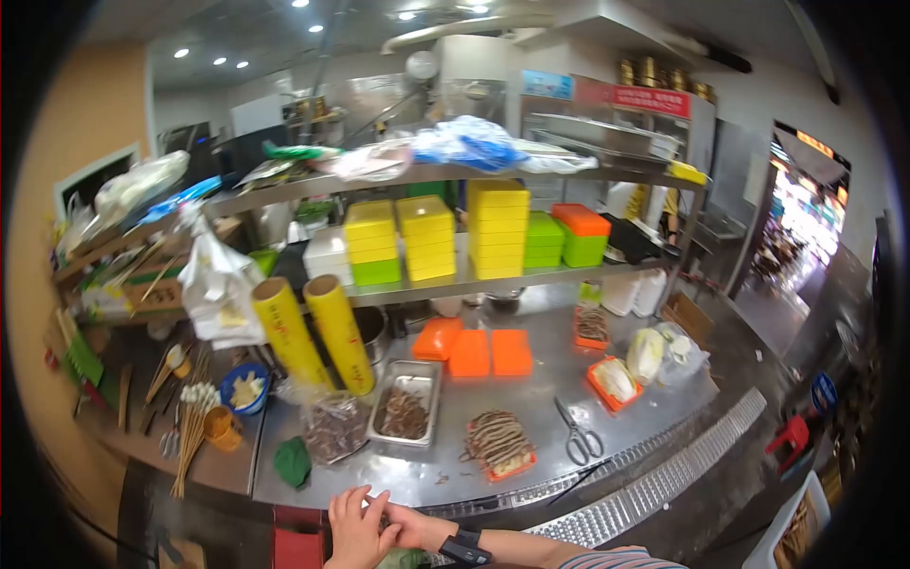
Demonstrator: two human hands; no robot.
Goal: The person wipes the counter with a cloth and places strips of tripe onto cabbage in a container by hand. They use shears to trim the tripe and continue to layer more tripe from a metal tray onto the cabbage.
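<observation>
Brownish, irregular pieces (403, 414) were contained in a rectangular metal pan (422, 376) on the steel worktop (654, 427). To its right, near the worktop's front edge, a small orange tray (523, 468) was placed, loaded with slender strips (498, 438) laid in rows. Farther right, a pale leafy vegetable (615, 381) was held in a second orange tray (627, 404). Pale pieces were contained in a blue bowl (227, 391) at the left, and dark contents were enclosed in a crumpled clear bag (334, 431) beside the pan.

The left hand (355, 524) and the right hand (415, 527) were brought together in front of the worktop, below the pan. The fingers of both were bent and set close, with little gap between them (whether anything was gripped could not be told, the space between the palms being hidden). The pan and the loaded tray were untouched.

Smooth, bright metal was presented by the pan, and ridged layers by the strips. Scissors (579, 438) with looped grey handles were laid flat, and a soft green cloth-like item (291, 463) was left bunched near the bag
</observation>
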